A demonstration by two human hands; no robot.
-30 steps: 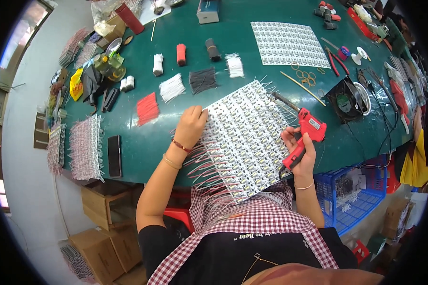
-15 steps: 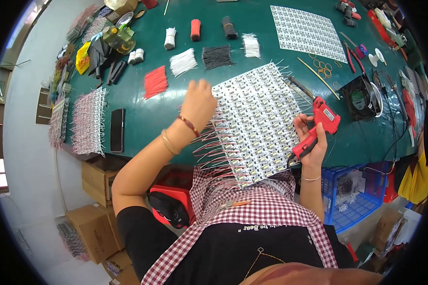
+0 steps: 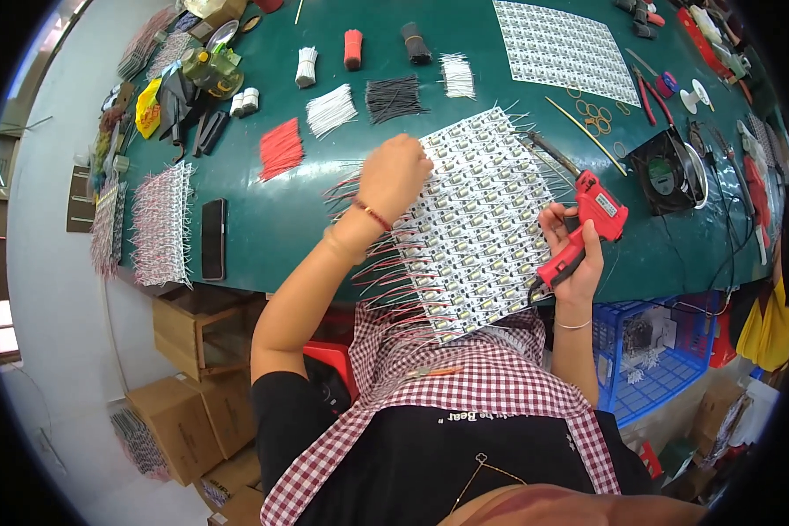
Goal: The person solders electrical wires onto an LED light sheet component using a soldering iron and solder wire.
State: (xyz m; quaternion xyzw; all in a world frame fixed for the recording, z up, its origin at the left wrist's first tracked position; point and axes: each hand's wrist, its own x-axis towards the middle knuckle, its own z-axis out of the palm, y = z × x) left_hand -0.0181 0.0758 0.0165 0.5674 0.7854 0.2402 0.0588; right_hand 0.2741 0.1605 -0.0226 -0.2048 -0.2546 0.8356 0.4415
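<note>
"One board [image 3: 478, 232] under your fingers; how does it look?"

"White and flat, covered in rows of small yellowish parts [image 3: 482, 254]. Red and white wires [image 3: 386, 282] fringe its left side, and pale wires [image 3: 515, 115] poke out at the far corner."

"And where is it from your hands?"

"Slanted between them, its near end past the table edge, above my checked apron [image 3: 473, 386]. My left hand [image 3: 397, 175] is at its upper left edge, fingers bent in; I can't tell whether they pinch a wire. My right hand [image 3: 581, 279], beside the right edge, is wrapped round the handle of a red soldering gun [image 3: 598, 210], tip angled up and left near the board's far right side."

"What's around you?"

"A green table [image 3: 263, 219]. Beyond the board lie red sticks [image 3: 280, 149], two white piles [image 3: 331, 110] and black sticks [image 3: 394, 98]. A second board [image 3: 566, 53] lies flat further off. My phone [image 3: 213, 238] is left, a black fan [image 3: 664, 173] right. Lower down are a blue basket [image 3: 607, 359] to the right and cardboard boxes [image 3: 175, 434] to the left."
</note>
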